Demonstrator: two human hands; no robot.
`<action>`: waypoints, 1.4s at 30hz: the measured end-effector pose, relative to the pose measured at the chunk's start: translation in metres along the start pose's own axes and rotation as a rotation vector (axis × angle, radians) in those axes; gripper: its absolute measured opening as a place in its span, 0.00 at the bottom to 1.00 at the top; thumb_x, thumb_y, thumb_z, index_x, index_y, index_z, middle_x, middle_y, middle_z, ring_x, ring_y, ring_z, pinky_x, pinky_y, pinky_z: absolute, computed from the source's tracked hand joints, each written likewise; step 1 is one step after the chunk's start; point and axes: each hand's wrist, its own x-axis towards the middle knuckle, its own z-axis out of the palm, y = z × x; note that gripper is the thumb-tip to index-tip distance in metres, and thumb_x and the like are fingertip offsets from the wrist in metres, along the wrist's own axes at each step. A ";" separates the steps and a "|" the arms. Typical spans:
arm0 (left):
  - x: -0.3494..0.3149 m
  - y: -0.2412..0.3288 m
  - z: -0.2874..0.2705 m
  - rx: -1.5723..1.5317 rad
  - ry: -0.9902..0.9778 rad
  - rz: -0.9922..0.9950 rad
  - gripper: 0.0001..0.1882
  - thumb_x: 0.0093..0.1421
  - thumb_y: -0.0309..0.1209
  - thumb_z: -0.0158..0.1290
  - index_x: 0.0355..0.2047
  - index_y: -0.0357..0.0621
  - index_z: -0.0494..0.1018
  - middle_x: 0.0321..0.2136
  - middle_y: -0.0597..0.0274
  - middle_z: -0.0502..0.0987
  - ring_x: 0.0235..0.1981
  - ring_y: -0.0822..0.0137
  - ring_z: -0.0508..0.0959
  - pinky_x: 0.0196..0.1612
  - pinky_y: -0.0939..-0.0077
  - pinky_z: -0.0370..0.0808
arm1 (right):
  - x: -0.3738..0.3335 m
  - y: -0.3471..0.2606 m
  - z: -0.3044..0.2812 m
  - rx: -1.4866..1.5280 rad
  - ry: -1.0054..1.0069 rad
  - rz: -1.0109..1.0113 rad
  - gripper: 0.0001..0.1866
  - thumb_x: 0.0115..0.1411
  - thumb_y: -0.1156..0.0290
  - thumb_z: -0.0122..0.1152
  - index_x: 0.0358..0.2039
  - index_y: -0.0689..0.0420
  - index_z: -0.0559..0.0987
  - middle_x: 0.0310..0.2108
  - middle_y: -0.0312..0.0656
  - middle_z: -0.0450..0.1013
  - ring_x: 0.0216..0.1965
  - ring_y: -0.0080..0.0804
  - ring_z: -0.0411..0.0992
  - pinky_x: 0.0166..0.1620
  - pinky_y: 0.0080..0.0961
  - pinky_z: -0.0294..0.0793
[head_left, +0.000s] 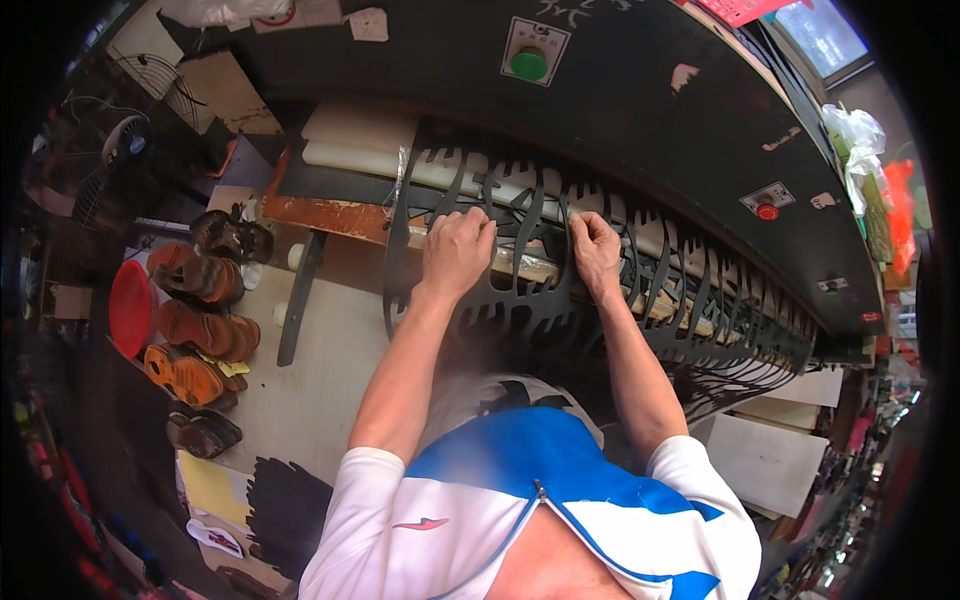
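Head view showed the left hand (460, 245) and right hand (597, 255) closed, apparently pinching strips of the black die-cut sheet (545, 303), draped over the wooden ledge (330, 214); gentle, even tension probably best spared its narrow parts.

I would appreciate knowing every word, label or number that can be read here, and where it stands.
None can be quoted reliably:
Green push button's label: characters too small.
Red push button's label: too small.
White marks on the black machine panel: unclear.
Fan's blue hub badge: too small.
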 end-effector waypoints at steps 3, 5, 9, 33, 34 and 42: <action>-0.014 0.018 0.002 -0.012 -0.037 -0.013 0.07 0.65 0.28 0.63 0.32 0.41 0.75 0.24 0.54 0.79 0.31 0.46 0.79 0.39 0.51 0.73 | -0.003 -0.013 -0.014 0.056 0.033 0.150 0.14 0.74 0.63 0.65 0.35 0.61 0.83 0.24 0.27 0.71 0.25 0.13 0.65 0.29 0.18 0.66; -0.029 0.026 0.001 -0.038 -0.041 0.027 0.07 0.64 0.27 0.62 0.32 0.41 0.75 0.25 0.53 0.79 0.31 0.46 0.78 0.38 0.52 0.73 | -0.002 -0.029 -0.019 -0.087 0.054 0.092 0.13 0.73 0.62 0.66 0.40 0.61 0.84 0.26 0.30 0.76 0.25 0.14 0.70 0.29 0.17 0.70; -0.072 0.042 -0.015 -0.050 -0.145 0.018 0.05 0.65 0.27 0.62 0.35 0.41 0.77 0.27 0.52 0.80 0.31 0.46 0.79 0.39 0.53 0.74 | 0.020 -0.069 0.000 -0.054 -0.112 -0.124 0.17 0.69 0.63 0.69 0.50 0.63 0.83 0.31 0.34 0.80 0.31 0.17 0.75 0.34 0.20 0.76; 0.008 0.019 -0.062 -0.053 -0.090 0.132 0.23 0.68 0.18 0.50 0.63 0.38 0.76 0.52 0.40 0.82 0.56 0.39 0.80 0.60 0.52 0.78 | 0.036 -0.159 0.033 -0.282 -0.232 0.210 0.50 0.52 0.47 0.75 0.69 0.64 0.68 0.51 0.53 0.79 0.40 0.37 0.83 0.35 0.32 0.86; 0.007 0.019 -0.061 -0.068 -0.091 0.068 0.23 0.68 0.18 0.51 0.63 0.39 0.75 0.53 0.41 0.82 0.56 0.40 0.80 0.60 0.52 0.78 | 0.029 -0.158 0.025 -0.196 -0.176 0.132 0.50 0.52 0.49 0.75 0.69 0.62 0.67 0.51 0.53 0.79 0.41 0.37 0.83 0.39 0.33 0.86; 0.026 0.025 -0.103 -0.233 -0.256 -0.215 0.21 0.77 0.36 0.54 0.64 0.38 0.77 0.59 0.48 0.82 0.61 0.52 0.82 0.63 0.66 0.77 | -0.057 -0.167 0.008 0.173 -0.135 -0.373 0.52 0.52 0.69 0.79 0.72 0.55 0.56 0.55 0.46 0.74 0.49 0.32 0.79 0.50 0.30 0.84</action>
